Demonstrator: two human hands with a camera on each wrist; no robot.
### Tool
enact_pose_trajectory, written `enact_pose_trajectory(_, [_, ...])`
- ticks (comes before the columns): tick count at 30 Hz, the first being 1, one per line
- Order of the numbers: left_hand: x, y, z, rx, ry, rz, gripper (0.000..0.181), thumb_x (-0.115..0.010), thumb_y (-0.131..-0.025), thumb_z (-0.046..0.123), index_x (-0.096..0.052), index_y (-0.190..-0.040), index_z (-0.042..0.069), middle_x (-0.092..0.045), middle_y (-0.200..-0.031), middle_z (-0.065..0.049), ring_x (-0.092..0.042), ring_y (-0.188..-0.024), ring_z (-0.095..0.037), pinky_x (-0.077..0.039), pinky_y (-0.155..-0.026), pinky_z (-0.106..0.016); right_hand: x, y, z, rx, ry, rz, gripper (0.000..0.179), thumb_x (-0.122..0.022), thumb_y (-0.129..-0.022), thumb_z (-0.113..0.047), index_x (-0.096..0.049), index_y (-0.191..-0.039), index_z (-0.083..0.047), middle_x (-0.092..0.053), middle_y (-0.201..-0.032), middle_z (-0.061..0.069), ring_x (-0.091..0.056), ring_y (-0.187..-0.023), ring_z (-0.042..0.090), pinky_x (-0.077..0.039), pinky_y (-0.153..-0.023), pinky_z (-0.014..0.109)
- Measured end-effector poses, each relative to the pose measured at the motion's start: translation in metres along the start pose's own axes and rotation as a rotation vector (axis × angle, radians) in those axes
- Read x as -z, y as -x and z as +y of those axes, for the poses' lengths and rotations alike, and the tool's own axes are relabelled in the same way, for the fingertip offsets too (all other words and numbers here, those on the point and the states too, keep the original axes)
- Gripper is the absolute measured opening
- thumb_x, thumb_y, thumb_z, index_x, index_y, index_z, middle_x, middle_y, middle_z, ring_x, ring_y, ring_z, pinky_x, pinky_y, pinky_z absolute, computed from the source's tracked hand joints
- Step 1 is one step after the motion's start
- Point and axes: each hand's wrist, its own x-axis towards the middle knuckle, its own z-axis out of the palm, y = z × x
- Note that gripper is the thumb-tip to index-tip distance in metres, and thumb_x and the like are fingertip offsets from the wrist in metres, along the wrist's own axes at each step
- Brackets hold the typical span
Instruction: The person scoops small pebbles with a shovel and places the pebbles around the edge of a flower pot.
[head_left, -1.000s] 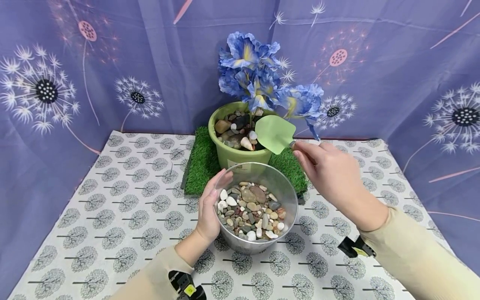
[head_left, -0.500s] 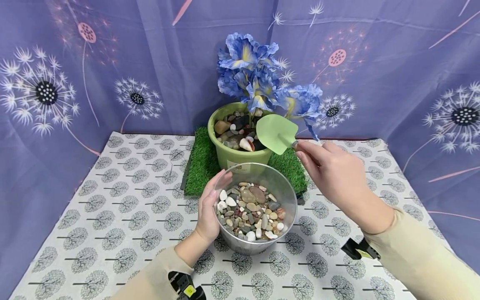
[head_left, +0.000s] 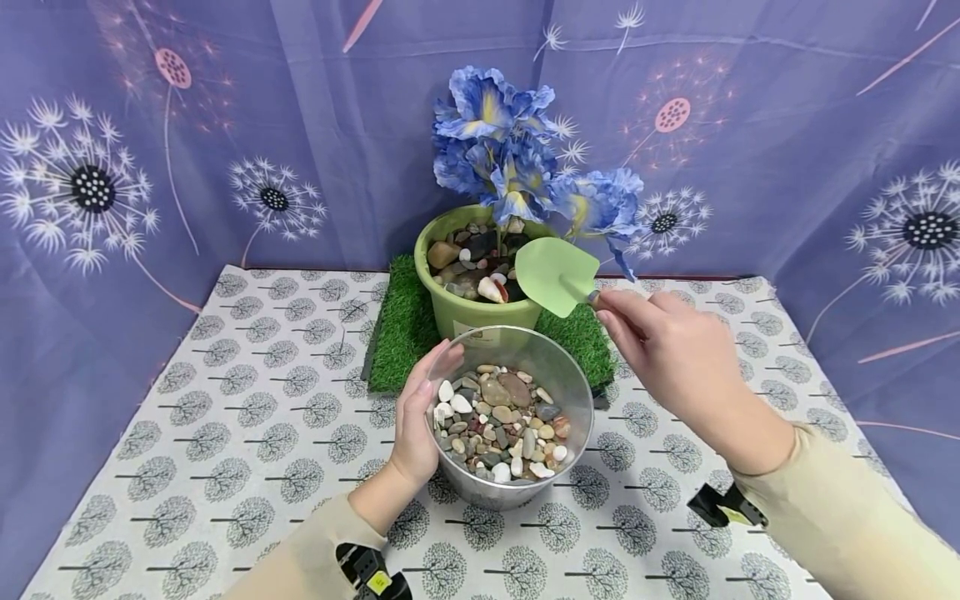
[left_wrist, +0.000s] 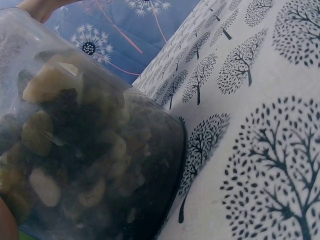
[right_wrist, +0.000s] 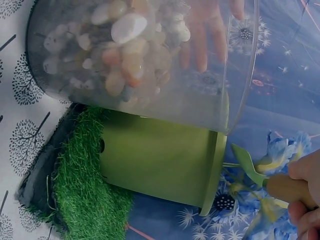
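My right hand [head_left: 671, 354] grips the wooden handle [right_wrist: 287, 187] of a small trowel. Its light green blade [head_left: 557, 275] is tilted over the right rim of a green flowerpot [head_left: 480, 315], and no stones show on it. Blue artificial irises [head_left: 517, 167] rise from the pot, among pebbles and a shell [head_left: 492, 289]. In front stands a clear plastic bucket [head_left: 573, 392] with many mixed pebbles [head_left: 506, 425] in its lower part. My left hand [head_left: 418, 417] rests against the bucket's left wall; its straight fingers [right_wrist: 217, 37] show through the plastic in the right wrist view.
The pot stands on a mat of artificial grass [head_left: 401, 333]. A white cloth with a tree print [head_left: 247, 417] covers the table. Behind and at both sides hangs a purple dandelion curtain [head_left: 352, 125].
My right hand and the trowel have shifted slightly right and down. In the pot, a white pebble has dropped lower and the shell has turned, showing its orange opening. My left hand stays.
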Motion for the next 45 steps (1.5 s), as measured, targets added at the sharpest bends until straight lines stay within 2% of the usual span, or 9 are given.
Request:
enact_pose_trajectory(8, [0.0,-0.001,0.0,-0.034,0.009,-0.006,0.054,-0.018,-0.097,0.021,-0.034,-0.138,-0.011,-0.051,-0.132,-0.024,-0.051,-0.124,-0.022,-0.035,-0.11,-0.025,0.002,0.004,0.001,0.002,0.009,-0.025,0.034,-0.051,-0.094,-0.035,-0.071,-0.107,-0.01,-0.053,-0.056,0.004,-0.033,-0.042,0.007,-0.024,-0.034,0.02])
enact_pose_trajectory(13, [0.0,-0.002,0.001,-0.064,-0.001,-0.003,0.053,-0.018,-0.097,0.02,-0.035,-0.137,-0.011,-0.051,-0.131,-0.024,-0.052,-0.123,-0.02,-0.036,-0.109,-0.025,0.003,0.008,0.002,-0.013,0.006,-0.041,0.03,-0.057,-0.089,-0.028,-0.071,-0.109,-0.01,-0.053,-0.057,0.006,-0.034,-0.042,0.009,-0.025,-0.035,0.021])
enact_pose_trajectory(17, [-0.001,-0.002,0.002,-0.074,-0.016,0.007,0.054,-0.017,-0.097,0.019,-0.035,-0.136,-0.012,-0.049,-0.13,-0.03,-0.052,-0.123,-0.021,-0.036,-0.109,-0.025,0.004,0.012,0.003,-0.024,-0.014,-0.021,0.041,-0.045,-0.097,-0.04,-0.071,-0.109,-0.011,-0.054,-0.058,0.005,-0.035,-0.043,0.009,-0.025,-0.035,0.022])
enact_pose_trajectory(21, [-0.002,0.001,0.002,-0.094,-0.037,0.021,0.053,-0.017,-0.096,0.018,-0.038,-0.135,-0.011,-0.049,-0.128,-0.032,-0.053,-0.121,-0.024,-0.037,-0.108,-0.026,0.006,0.019,0.003,-0.047,-0.046,-0.001,0.051,-0.037,-0.098,-0.047,-0.071,-0.11,-0.01,-0.056,-0.06,0.004,-0.039,-0.047,0.008,-0.028,-0.037,0.023])
enact_pose_trajectory(28, [-0.002,0.005,0.002,-0.157,-0.027,0.028,0.051,-0.017,-0.096,0.012,-0.038,-0.133,-0.015,-0.051,-0.125,-0.032,-0.055,-0.119,-0.024,-0.039,-0.107,-0.027,0.015,0.031,0.002,-0.094,-0.127,-0.005,0.028,-0.063,-0.086,-0.019,-0.069,-0.11,-0.006,-0.067,-0.071,0.005,-0.05,-0.055,0.011,-0.043,-0.045,0.027])
enact_pose_trajectory(34, [-0.003,-0.002,0.003,-0.175,-0.034,0.026,0.051,-0.017,-0.095,0.013,-0.039,-0.133,-0.015,-0.051,-0.125,-0.033,-0.054,-0.119,-0.024,-0.039,-0.107,-0.029,0.022,0.038,0.003,-0.138,-0.218,-0.02,0.028,-0.065,-0.083,-0.008,-0.069,-0.111,-0.004,-0.073,-0.088,0.007,-0.051,-0.059,0.006,-0.045,-0.054,0.015])
enact_pose_trajectory(39, [-0.003,0.0,0.0,-0.184,-0.042,0.034,0.051,-0.017,-0.094,0.01,-0.039,-0.132,-0.015,-0.051,-0.123,-0.036,-0.055,-0.119,-0.024,-0.039,-0.108,-0.026,0.024,0.049,-0.001,-0.245,-0.358,-0.065,0.033,-0.066,-0.082,0.001,-0.066,-0.114,-0.003,-0.073,-0.097,0.009,-0.051,-0.058,-0.002,-0.043,-0.052,0.009])
enact_pose_trajectory(42, [-0.003,0.002,-0.002,-0.184,-0.038,0.038,0.051,-0.018,-0.093,0.01,-0.04,-0.132,-0.015,-0.051,-0.122,-0.035,-0.055,-0.119,-0.023,-0.038,-0.108,-0.026,0.028,0.056,-0.004,-0.377,-0.41,-0.128,0.031,-0.064,-0.086,-0.002,-0.066,-0.117,-0.008,-0.072,-0.087,0.002,-0.049,-0.056,-0.002,-0.042,-0.05,0.011])
enact_pose_trajectory(45, [-0.003,0.002,-0.003,-0.176,-0.028,0.04,0.051,-0.017,-0.094,0.01,-0.04,-0.132,-0.015,-0.052,-0.123,-0.034,-0.056,-0.118,-0.023,-0.038,-0.108,-0.026,0.032,0.062,-0.005,-0.509,-0.438,-0.213,0.026,-0.061,-0.091,-0.012,-0.066,-0.116,-0.014,-0.062,-0.072,-0.006,-0.045,-0.053,0.003,-0.04,-0.048,0.016])
